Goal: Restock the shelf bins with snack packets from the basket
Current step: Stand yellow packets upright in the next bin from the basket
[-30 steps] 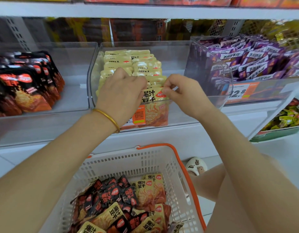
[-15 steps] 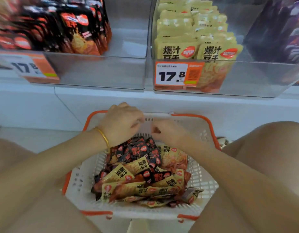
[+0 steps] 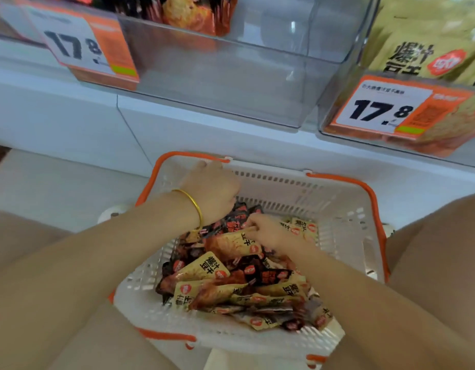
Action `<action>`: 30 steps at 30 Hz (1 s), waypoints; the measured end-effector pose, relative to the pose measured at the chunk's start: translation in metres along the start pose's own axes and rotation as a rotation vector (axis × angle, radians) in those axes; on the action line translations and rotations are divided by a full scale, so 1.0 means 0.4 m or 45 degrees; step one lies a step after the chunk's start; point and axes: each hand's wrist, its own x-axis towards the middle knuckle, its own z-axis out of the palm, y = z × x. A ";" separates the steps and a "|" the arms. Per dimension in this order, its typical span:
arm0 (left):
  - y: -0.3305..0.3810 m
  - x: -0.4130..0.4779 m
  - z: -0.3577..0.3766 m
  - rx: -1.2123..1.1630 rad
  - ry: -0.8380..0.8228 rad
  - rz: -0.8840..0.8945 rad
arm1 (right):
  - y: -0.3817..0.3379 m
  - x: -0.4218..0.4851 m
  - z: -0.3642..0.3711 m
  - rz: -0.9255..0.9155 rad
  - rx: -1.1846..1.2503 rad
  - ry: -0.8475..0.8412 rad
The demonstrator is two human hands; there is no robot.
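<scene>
A white plastic basket (image 3: 345, 217) with orange handles sits on the floor between my knees, holding a heap of yellow and black snack packets (image 3: 204, 268). My left hand (image 3: 212, 190), with a gold bangle on the wrist, reaches into the far left of the basket, fingers curled down onto black packets (image 3: 236, 217). My right hand (image 3: 268, 231) pinches the top edge of a yellow packet (image 3: 231, 245) lying on the heap. Above, a clear bin (image 3: 231, 76) holds black packets at its back, and a second clear bin (image 3: 391, 76) at right holds yellow packets (image 3: 417, 49).
Orange price tags reading 17.8 hang on the left bin's front (image 3: 81, 46) and the right bin's front (image 3: 391, 108). A white shelf ledge (image 3: 204, 121) runs below the bins. My bare knees flank the basket on both sides.
My hands left the yellow bin and dropped into the basket. The view tilted down and shifted left. My right hand has closed on a yellow packet.
</scene>
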 end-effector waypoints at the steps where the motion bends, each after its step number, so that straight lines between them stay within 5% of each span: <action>1: 0.000 0.002 0.005 0.006 -0.022 -0.005 | -0.014 -0.001 -0.028 -0.021 0.052 -0.017; 11: 0.027 0.025 0.003 -0.637 -0.174 -0.012 | -0.146 -0.168 -0.260 -0.247 0.029 0.284; 13: 0.046 0.029 -0.030 -0.766 -0.091 -0.001 | -0.138 -0.214 -0.286 -0.210 0.169 0.385; 16: 0.073 0.029 -0.092 -1.118 0.095 -0.003 | -0.120 -0.300 -0.333 -0.111 0.844 0.561; 20: 0.129 0.016 -0.192 -1.428 0.271 0.088 | -0.080 -0.439 -0.361 -0.301 1.565 0.429; 25: 0.238 0.020 -0.326 -1.411 0.406 0.263 | -0.075 -0.567 -0.371 -0.388 1.429 0.662; 30: 0.274 0.068 -0.452 -1.204 0.922 0.269 | -0.040 -0.663 -0.568 -0.449 1.309 1.215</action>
